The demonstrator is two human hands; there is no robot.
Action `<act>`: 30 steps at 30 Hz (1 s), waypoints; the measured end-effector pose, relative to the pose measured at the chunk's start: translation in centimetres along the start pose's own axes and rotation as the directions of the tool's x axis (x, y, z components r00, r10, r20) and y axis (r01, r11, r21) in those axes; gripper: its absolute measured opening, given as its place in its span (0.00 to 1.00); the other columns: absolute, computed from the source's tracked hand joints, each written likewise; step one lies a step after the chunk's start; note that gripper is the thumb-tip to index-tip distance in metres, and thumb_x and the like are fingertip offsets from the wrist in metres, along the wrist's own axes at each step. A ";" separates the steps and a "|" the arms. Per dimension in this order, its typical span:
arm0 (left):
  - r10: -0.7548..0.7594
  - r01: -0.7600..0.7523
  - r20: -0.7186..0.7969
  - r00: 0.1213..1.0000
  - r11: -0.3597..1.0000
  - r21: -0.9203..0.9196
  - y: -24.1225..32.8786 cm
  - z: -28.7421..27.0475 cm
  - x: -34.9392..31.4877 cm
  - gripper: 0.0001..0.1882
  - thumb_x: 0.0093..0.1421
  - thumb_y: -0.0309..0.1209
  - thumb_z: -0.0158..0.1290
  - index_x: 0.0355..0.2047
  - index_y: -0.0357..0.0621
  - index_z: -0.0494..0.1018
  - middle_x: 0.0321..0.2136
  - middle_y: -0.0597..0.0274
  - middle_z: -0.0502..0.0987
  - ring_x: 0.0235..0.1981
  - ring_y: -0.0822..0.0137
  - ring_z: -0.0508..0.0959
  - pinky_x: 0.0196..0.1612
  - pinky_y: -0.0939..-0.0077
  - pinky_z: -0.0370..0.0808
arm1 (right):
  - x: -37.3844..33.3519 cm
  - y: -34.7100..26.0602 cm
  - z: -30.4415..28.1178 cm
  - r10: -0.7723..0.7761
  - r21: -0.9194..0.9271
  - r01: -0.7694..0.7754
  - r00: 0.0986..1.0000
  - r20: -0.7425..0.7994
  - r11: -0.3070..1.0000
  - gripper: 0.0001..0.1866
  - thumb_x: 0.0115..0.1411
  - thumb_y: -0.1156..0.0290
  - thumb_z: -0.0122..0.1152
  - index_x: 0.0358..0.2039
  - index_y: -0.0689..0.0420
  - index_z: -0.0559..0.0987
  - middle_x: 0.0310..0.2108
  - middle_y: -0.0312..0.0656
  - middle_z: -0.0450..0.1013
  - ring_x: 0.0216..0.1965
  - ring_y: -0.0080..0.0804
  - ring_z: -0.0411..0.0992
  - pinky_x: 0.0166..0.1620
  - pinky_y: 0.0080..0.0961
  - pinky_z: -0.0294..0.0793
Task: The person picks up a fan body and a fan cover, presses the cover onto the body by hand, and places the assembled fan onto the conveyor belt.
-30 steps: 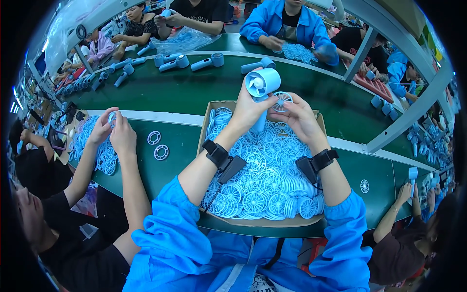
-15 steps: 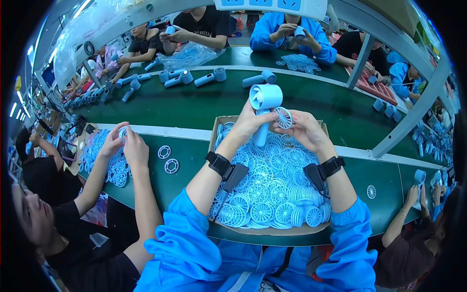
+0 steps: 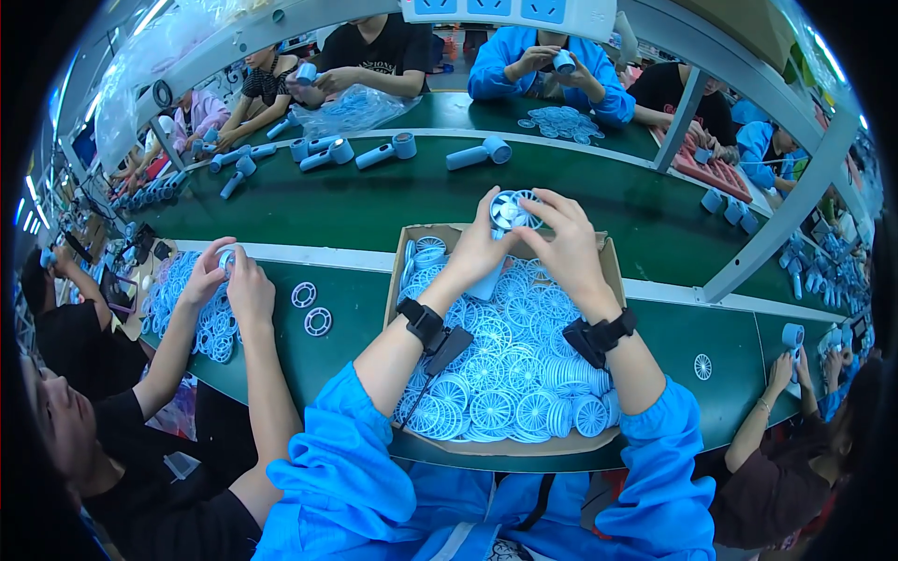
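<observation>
A light-blue handheld fan (image 3: 506,210) is gripped by my left hand (image 3: 477,251), its open round head turned so the blades face me. Its handle (image 3: 487,283) slants down below that hand. My right hand (image 3: 569,245) pinches a round spoked grille (image 3: 532,202) at the right side of the fan head, overlapping the opening. My fingers partly cover the grille, so whether it is seated cannot be made out. Beneath both hands, a cardboard box (image 3: 396,290) is filled with loose and stacked light-blue grilles (image 3: 496,365).
Several fans (image 3: 479,153) lie along the green conveyor (image 3: 374,206) beyond the box. A lone grille (image 3: 702,366) lies on the bench at right. At left, a co-worker's hands (image 3: 238,280) work beside piled rings (image 3: 178,294). A metal post (image 3: 786,220) slants at right.
My left hand has tilted the fan so its head opening faces me. My right hand has brought the grille up and left, against the fan head.
</observation>
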State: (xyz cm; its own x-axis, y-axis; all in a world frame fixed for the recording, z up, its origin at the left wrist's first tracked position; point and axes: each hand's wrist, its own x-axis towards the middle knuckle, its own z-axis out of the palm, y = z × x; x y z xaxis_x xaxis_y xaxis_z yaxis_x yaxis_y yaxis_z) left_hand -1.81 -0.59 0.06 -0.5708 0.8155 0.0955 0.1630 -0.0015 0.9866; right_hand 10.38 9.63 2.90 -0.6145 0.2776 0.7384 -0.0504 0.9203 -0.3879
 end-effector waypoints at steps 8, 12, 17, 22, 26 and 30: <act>0.221 -0.192 -0.030 0.975 0.901 0.389 0.8 1.4 -0.6 0.43 0.52 0.25 0.52 0.65 0.48 0.43 0.35 0.37 0.76 0.33 0.41 0.78 0.36 0.55 0.75 | -0.3 -0.4 -0.5 -0.075 -0.129 0.069 0.997 -0.037 0.989 0.18 0.43 0.70 0.70 0.38 0.58 0.81 0.46 0.46 0.72 0.48 0.42 0.69 0.49 0.34 0.70; 0.316 -0.266 -0.039 0.948 0.856 0.444 1.0 1.1 -1.0 0.43 0.52 0.26 0.52 0.65 0.47 0.43 0.35 0.37 0.76 0.34 0.40 0.77 0.36 0.54 0.74 | -0.1 -0.7 -0.4 -0.119 -0.117 0.112 0.992 -0.049 0.987 0.19 0.42 0.70 0.71 0.38 0.58 0.81 0.45 0.45 0.73 0.47 0.41 0.70 0.49 0.34 0.71; 0.290 -0.241 -0.043 0.956 0.860 0.450 1.5 1.7 -1.2 0.42 0.52 0.26 0.53 0.65 0.44 0.44 0.32 0.38 0.76 0.33 0.40 0.77 0.35 0.54 0.74 | -0.3 -0.2 -0.4 -0.125 -0.128 0.115 0.990 -0.069 0.985 0.19 0.42 0.70 0.71 0.37 0.58 0.81 0.46 0.45 0.73 0.47 0.42 0.70 0.48 0.33 0.71; 0.275 -0.230 -0.043 0.961 0.872 0.432 1.2 1.5 -1.1 0.42 0.52 0.26 0.53 0.64 0.44 0.44 0.32 0.38 0.76 0.32 0.40 0.77 0.34 0.53 0.74 | -0.2 -0.3 -0.3 -0.139 -0.100 0.132 0.988 -0.068 0.986 0.19 0.42 0.70 0.71 0.37 0.58 0.81 0.46 0.46 0.73 0.46 0.42 0.70 0.48 0.33 0.72; 0.331 -0.257 -0.059 0.942 0.822 0.508 1.4 1.6 -1.3 0.42 0.51 0.26 0.54 0.64 0.43 0.45 0.31 0.37 0.76 0.32 0.40 0.77 0.34 0.53 0.74 | -0.2 -0.2 -0.3 -0.153 -0.115 0.145 0.986 -0.061 0.983 0.18 0.42 0.70 0.70 0.37 0.58 0.81 0.47 0.46 0.73 0.46 0.42 0.70 0.48 0.33 0.72; 0.360 -0.286 -0.071 0.930 0.833 0.474 0.8 1.4 -1.3 0.41 0.51 0.27 0.54 0.62 0.41 0.46 0.30 0.36 0.76 0.32 0.40 0.77 0.34 0.52 0.75 | -0.2 -0.2 -0.3 -0.177 -0.131 0.171 0.984 -0.036 0.977 0.18 0.43 0.71 0.70 0.37 0.58 0.81 0.46 0.44 0.73 0.46 0.41 0.69 0.47 0.33 0.72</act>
State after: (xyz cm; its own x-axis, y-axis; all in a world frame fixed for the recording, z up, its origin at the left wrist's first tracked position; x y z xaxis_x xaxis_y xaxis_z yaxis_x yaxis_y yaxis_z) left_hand 0.20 -0.78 0.52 -0.5292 0.7174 0.4532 0.6805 0.0398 0.7317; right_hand 10.70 9.43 3.02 -0.5673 0.1201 0.8147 -0.0508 0.9823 -0.1802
